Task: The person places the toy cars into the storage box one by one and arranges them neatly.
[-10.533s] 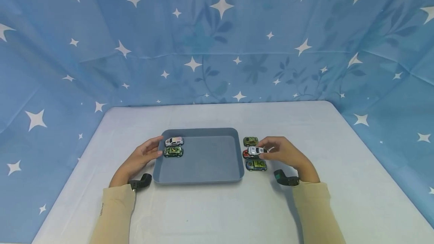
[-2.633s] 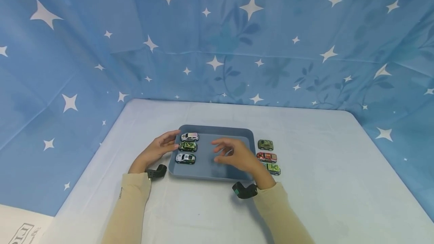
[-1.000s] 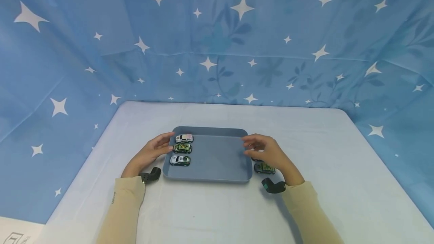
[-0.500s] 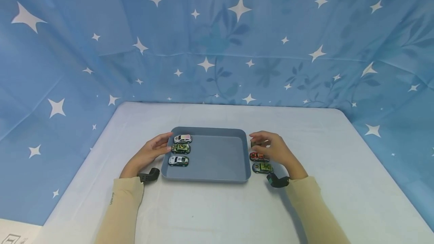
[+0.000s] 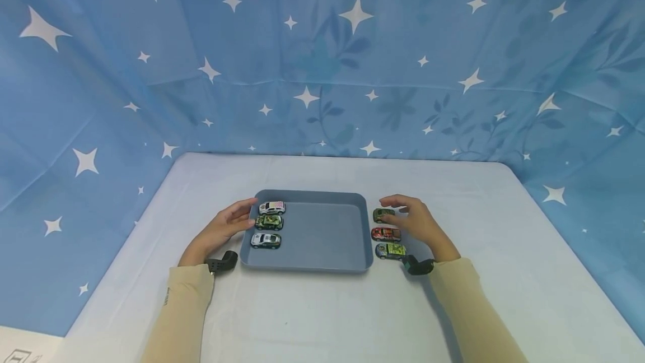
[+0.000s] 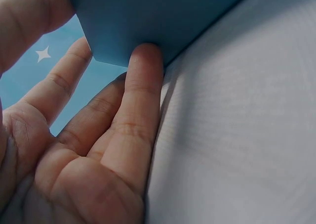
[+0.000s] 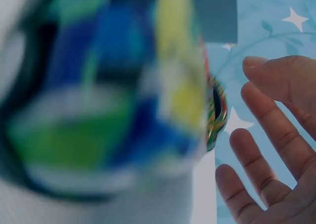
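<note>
My left hand (image 5: 220,234) rests its fingertips against the left wall of a grey-blue tray (image 5: 322,242); in the left wrist view, straight fingers (image 6: 140,85) touch its outer side. Inside, along the left end, stand a white toy car with a pink-checked roof (image 5: 272,208), a green camouflage toy car (image 5: 269,222) and a silver-white toy car (image 5: 265,241). To the tray's right, my right hand (image 5: 420,226) hovers with fingers spread, its thumb overlapping an olive camouflage toy car (image 5: 380,215). In front of that one are a red toy car (image 5: 386,234) and a blue-and-green toy car (image 5: 390,250).
A white-covered table (image 5: 302,318) carries everything. Behind it hangs a blue curtain (image 5: 322,60) with white stars. Black wrist cameras sit on both wrists, the right one (image 5: 418,266) close beside the blue-and-green car. Printed white material (image 5: 25,346) shows at the lower left.
The silver-white car, earlier in my right hand, now stands in the tray. My right hand has gone back right to the row of cars and just shifted slightly right. My left hand stays at the tray.
</note>
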`<state>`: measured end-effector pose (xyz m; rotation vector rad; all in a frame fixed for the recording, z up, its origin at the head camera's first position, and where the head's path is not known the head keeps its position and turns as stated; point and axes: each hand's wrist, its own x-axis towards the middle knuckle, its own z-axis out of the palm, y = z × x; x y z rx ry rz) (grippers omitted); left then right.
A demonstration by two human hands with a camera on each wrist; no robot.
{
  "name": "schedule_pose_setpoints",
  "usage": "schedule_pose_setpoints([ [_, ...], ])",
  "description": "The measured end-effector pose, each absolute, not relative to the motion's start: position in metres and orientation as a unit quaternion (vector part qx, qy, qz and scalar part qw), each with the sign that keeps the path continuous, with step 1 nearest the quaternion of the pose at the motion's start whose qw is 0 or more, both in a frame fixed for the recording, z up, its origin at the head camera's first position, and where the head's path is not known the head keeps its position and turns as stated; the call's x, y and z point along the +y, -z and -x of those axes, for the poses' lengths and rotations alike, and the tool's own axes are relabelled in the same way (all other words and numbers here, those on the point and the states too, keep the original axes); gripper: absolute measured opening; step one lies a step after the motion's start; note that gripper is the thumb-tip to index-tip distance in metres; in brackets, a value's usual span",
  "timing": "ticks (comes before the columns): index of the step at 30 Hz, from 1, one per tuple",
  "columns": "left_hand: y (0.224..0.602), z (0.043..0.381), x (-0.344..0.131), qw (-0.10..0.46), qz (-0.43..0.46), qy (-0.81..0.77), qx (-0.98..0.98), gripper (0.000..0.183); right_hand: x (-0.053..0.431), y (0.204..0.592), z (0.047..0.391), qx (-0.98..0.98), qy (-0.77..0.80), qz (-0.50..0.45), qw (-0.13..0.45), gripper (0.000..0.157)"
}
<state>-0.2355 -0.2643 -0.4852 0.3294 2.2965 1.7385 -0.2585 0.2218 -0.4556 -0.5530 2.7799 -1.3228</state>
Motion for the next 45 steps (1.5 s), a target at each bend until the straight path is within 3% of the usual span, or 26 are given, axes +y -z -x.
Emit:
schedule_pose_setpoints([
  [23,0.481,0.234,-0.263,0.119,-0.115,-0.596,0.786,0.066,0.241,0.463,0.280,0.902,0.389,0.154,0.104,0.046],
  [45,0.484,0.235,-0.264,0.123,-0.111,-0.595,0.786,0.067,0.242,0.462,0.282,0.907,0.383,0.156,0.085,0.035],
])
